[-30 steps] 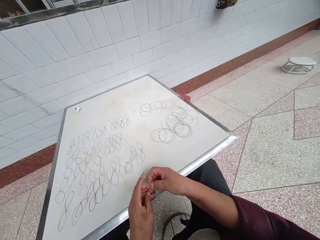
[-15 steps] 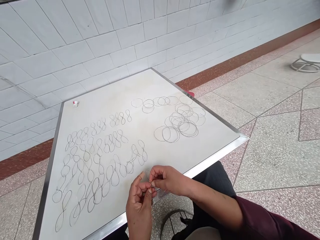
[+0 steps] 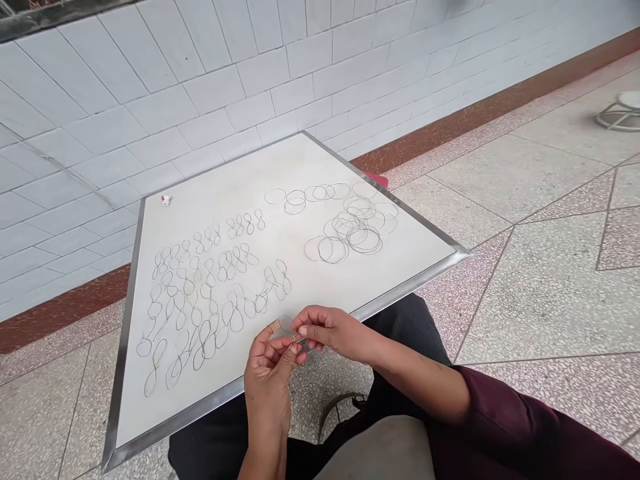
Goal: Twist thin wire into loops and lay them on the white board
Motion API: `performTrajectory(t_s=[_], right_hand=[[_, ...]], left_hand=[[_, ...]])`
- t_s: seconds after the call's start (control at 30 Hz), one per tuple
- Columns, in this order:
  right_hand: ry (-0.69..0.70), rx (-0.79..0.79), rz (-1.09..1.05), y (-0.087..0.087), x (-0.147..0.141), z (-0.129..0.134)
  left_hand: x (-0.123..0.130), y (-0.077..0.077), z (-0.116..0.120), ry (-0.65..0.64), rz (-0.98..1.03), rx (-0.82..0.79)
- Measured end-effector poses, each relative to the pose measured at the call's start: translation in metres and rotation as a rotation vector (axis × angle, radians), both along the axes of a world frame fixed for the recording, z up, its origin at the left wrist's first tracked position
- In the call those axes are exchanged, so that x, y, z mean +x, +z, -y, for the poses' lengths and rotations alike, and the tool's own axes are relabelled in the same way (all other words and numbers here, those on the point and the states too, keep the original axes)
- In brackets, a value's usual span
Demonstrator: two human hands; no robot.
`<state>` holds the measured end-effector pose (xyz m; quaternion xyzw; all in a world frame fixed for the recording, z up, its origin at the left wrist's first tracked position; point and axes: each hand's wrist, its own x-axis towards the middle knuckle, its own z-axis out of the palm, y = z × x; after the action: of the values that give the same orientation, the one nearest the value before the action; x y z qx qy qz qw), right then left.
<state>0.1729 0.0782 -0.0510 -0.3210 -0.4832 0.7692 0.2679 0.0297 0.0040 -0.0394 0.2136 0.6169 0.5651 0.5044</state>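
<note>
My left hand [image 3: 273,357] and my right hand [image 3: 333,333] meet at the near edge of the white table [image 3: 300,157]. Both pinch one thin wire loop [image 3: 285,325], whose rounded part shows between the fingers; its lower part is mostly hidden. On the table's left half lie several wires twisted into figure-eight shapes [image 3: 237,313], in rough rows. Several plain round wire rings [image 3: 365,239] overlap one another on the right half.
A small white and red object [image 3: 167,200] sits at the table's far left corner. Behind the table stands a tiled wall [image 3: 200,107]. A white stool [image 3: 620,113] is on the floor at far right.
The view has tilted and shifted, so the table's near left corner now shows. Both hands keep their pinch on the wire loop, and more of its rounded part is visible.
</note>
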Motion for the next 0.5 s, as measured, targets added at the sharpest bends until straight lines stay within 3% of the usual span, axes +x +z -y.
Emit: performTrajectory(t_s=[0.13, 0.3, 0.5], right_hand=[[-0.042, -0.010, -0.086, -0.002, -0.005, 0.009], [-0.147, 0.123, 0.024, -0.002, -0.009, 0.016], [-0.107, 0.126, 0.028, 0.000, -0.007, 0.017]], left_hand=[[0.003, 0.003, 0.005, -0.018, -0.051, 0.039], [0.005, 0.003, 0.008, -0.035, -0.134, 0.043], [0.004, 0.001, 0.011, -0.027, -0.320, 0.090]])
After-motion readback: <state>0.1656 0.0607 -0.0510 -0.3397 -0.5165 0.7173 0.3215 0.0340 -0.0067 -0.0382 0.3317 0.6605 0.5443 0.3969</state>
